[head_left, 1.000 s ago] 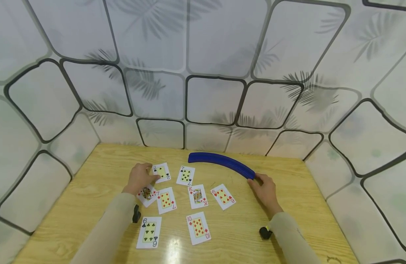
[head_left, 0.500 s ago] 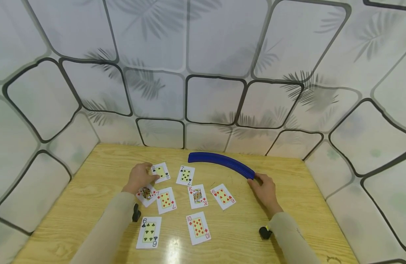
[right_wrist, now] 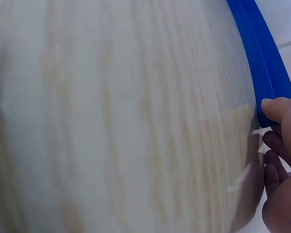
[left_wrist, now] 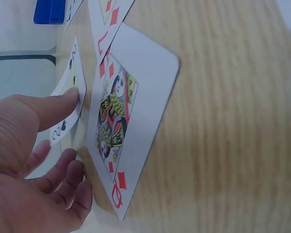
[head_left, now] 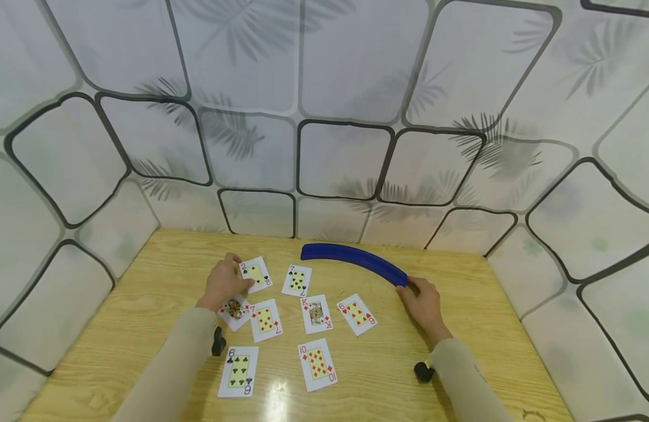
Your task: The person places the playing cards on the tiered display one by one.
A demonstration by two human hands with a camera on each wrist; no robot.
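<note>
My left hand (head_left: 222, 282) pinches the two of spades (head_left: 256, 272), thumb on its face. In the left wrist view that card bows and its edge stands off the table; the index fingertip is hidden behind it. Just below the hand lies the queen of diamonds (left_wrist: 114, 111), partly under the seven of diamonds (head_left: 265, 320). My right hand (head_left: 423, 302) grips the right end of a long curved blue card holder (head_left: 351, 256). In the right wrist view the thumb presses on the holder's (right_wrist: 264, 58) end.
Face up on the wooden table (head_left: 377, 375) lie the seven of spades (head_left: 296, 281), king of diamonds (head_left: 316, 314), six of hearts (head_left: 357, 315), ten of diamonds (head_left: 317, 364) and six of clubs (head_left: 238, 371). A patterned wall covering (head_left: 335, 158) encloses the back and sides.
The two of spades has shifted slightly left and up in the head view, turning a little, with the left fingers rising along its edge. The right hand and the holder have stayed put.
</note>
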